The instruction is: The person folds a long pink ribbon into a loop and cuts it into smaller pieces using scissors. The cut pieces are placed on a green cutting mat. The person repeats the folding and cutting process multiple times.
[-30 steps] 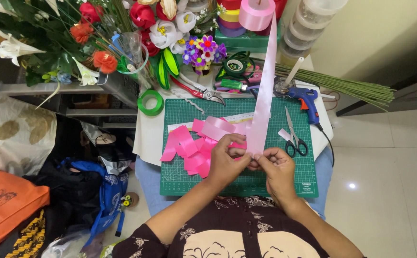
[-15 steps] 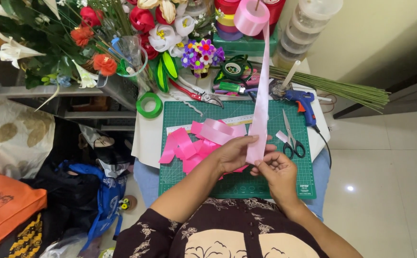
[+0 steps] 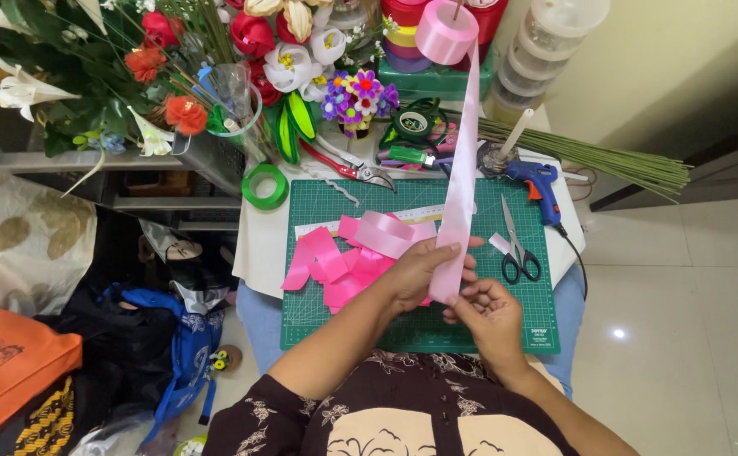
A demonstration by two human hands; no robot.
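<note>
Both hands, left (image 3: 424, 274) and right (image 3: 487, 317), pinch the pink ribbon (image 3: 460, 186) running uncut from its spool (image 3: 446, 31); cut strips (image 3: 352, 257) already lie on the mat (image 3: 403, 329); scissors (image 3: 517, 249) idle.

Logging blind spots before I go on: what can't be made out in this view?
Head view only:
- Pale pink ribbon end: covered by left hand and right hand.
- Cutting mat near edge: behind the forearms.
- Ribbon spool: cut by top edge.
</note>
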